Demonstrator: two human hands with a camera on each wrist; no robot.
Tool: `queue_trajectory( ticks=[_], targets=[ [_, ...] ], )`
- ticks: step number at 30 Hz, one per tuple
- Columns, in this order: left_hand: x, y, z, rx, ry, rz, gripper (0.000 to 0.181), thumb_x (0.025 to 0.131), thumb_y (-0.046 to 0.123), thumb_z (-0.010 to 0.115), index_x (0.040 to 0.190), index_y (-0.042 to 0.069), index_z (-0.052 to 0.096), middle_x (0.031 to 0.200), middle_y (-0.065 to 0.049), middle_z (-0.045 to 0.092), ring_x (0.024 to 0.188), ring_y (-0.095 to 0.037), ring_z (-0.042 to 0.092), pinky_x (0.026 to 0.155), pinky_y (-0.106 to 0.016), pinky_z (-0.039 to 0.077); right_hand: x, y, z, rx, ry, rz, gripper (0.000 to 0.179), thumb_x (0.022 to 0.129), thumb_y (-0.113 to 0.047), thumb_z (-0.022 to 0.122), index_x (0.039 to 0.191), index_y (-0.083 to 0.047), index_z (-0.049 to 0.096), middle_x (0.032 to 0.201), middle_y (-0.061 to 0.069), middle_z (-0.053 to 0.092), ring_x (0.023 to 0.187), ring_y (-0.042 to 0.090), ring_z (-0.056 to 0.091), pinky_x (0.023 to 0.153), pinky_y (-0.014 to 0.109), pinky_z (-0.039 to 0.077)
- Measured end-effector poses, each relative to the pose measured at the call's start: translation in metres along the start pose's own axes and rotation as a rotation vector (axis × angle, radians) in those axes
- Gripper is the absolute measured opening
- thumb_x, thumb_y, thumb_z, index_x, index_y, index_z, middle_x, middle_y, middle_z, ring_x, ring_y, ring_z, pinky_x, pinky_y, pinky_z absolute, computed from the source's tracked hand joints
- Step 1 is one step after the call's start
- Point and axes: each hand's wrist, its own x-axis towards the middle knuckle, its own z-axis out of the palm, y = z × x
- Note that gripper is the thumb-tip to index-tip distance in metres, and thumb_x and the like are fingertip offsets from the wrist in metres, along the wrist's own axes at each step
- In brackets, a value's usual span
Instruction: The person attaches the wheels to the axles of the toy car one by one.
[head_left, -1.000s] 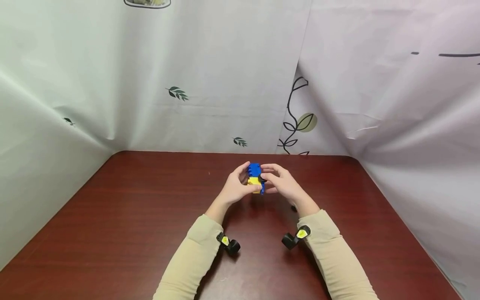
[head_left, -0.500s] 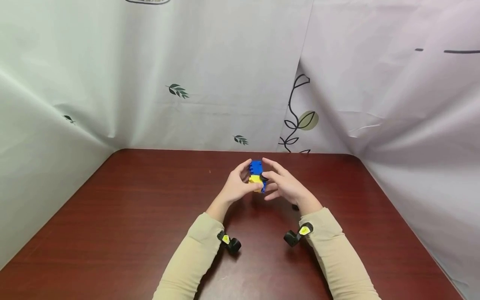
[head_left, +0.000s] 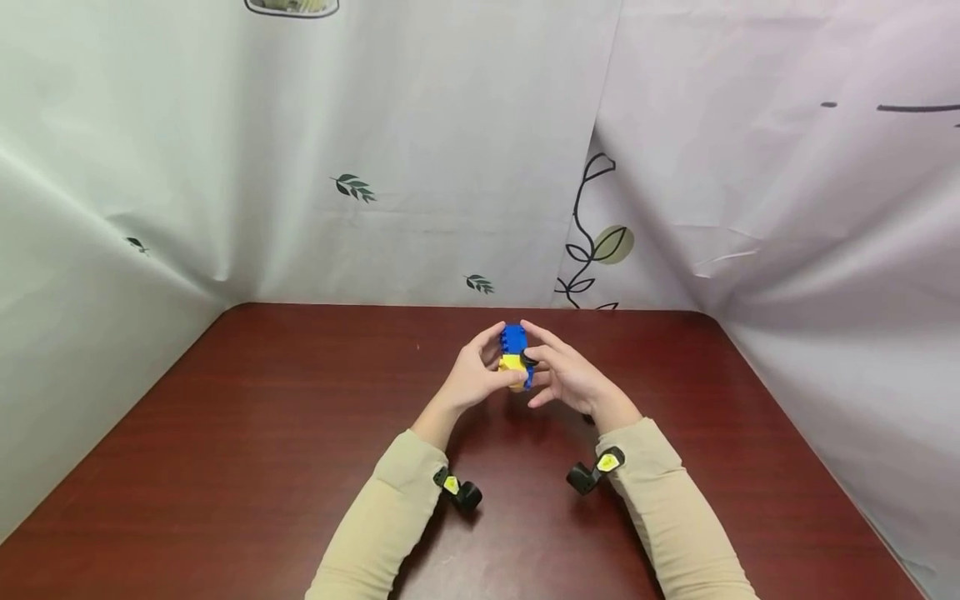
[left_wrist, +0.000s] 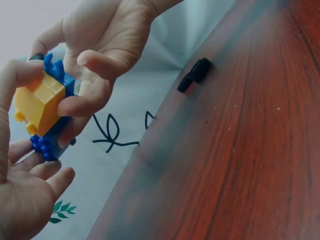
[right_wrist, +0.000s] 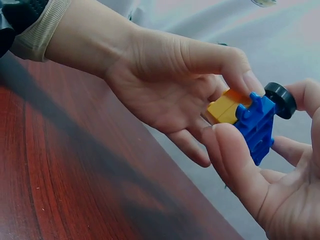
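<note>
Above the table, both hands meet around a small building-block toy of blue pieces (head_left: 514, 338) and a yellow block (left_wrist: 42, 102). My left hand (head_left: 465, 379) grips it from the left, the thumb pressed on the yellow block and fingers behind the blue part. At one corner of the blue part sits a black wheel (right_wrist: 281, 100). The thumb of my right hand (head_left: 573, 379) touches this wheel, and its index finger reaches the blue far end. The other right fingers are spread beside the toy, near its blue clips.
A small black part of two joined cylinders (left_wrist: 195, 75) lies on the dark red wooden table (head_left: 300, 433), mostly hidden under the right wrist in the head view. Black cameras are strapped to both sleeves. White printed cloth (head_left: 450, 150) hangs behind and at the sides.
The toy has shifted slightly to the right between the hands. The lower right fingers have spread away from it and dropped, while the left grip stays much the same.
</note>
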Motion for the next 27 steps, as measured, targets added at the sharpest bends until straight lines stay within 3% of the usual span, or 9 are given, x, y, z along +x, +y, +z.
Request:
queue_trajectory(
  ticks=[9,27],
  targets=[
    [-0.001,-0.004,-0.002,0.029,0.015,-0.003,0.082,0.078,0.016,0.077,0.147,0.010,0.032,0.144,-0.012,0.044,0.131,-0.029,0.047,0.102,-0.042,0.042,0.002,0.005,0.003,0.010,0.013,-0.029,0.058,0.097,-0.025,0.049,0.149,-0.036,0.024,0.127,0.018,0.046,0.084,0.022,0.067,0.058,0.032,0.057],
    [0.001,0.006,-0.009,0.009,-0.013,-0.037,0.083,0.078,0.014,0.077,0.147,0.011,0.032,0.146,-0.012,0.042,0.131,-0.028,0.047,0.102,-0.039,0.043,0.004,0.004,0.005,0.035,-0.005,-0.093,0.061,0.097,-0.022,0.050,0.151,-0.027,0.021,0.114,0.012,0.054,0.078,0.023,0.068,0.058,0.032,0.058]
  ],
)
